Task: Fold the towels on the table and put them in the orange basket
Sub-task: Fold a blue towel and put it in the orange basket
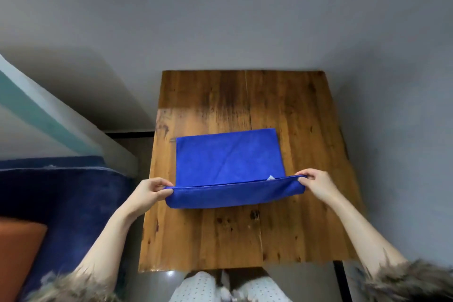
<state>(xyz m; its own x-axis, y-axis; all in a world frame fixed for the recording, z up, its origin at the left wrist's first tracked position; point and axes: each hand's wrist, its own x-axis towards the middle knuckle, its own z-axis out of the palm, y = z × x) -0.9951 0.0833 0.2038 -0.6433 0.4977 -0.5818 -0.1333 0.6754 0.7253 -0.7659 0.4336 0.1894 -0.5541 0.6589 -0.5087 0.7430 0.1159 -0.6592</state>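
While the basket sits low at far left, off the bench, it's only an orange corner in view, so the drop later is a blind reach. Left hand pinches the towel at its near-left corner, fingers curled on the hem. Towel lies mid-bench, near edge lifted in a roll. Right hand pinches the near-right corner likewise. Risks: uneven pull skews the fold; the far edge drags, since nothing pins it; a white tag near the right hand could end up showing.
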